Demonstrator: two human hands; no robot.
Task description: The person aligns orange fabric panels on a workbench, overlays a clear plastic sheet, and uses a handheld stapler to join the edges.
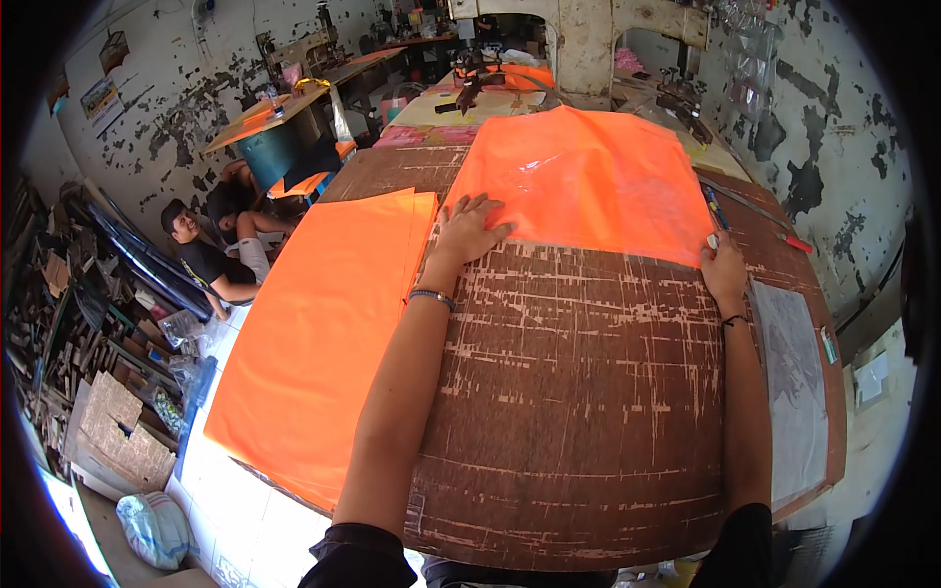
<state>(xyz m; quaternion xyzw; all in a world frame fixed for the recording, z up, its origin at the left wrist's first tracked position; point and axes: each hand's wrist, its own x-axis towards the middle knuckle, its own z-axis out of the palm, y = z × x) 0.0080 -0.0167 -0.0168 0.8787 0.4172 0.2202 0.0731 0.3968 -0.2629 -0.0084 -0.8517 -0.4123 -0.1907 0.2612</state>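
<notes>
An orange fabric sheet (598, 176) lies across the far half of the scratched brown board (578, 392), with shiny patches like clear plastic over its front part. My left hand (470, 233) rests open at the sheet's near left corner, fingers spread flat. At the near right corner my right hand (723, 272) is closed, its fingertips by the sheet's edge; a small pale thing shows at them, too small to name. Left of my left arm lies a stack of orange fabric (319, 333), its edges slightly offset.
Beyond my right hand are a blue slim tool (715, 206) and a long metal strip with a red end (799, 243). A translucent sheet (792, 387) lies along the right edge. Machines (578, 49) stand behind the board. Two people (221, 245) sit at the left.
</notes>
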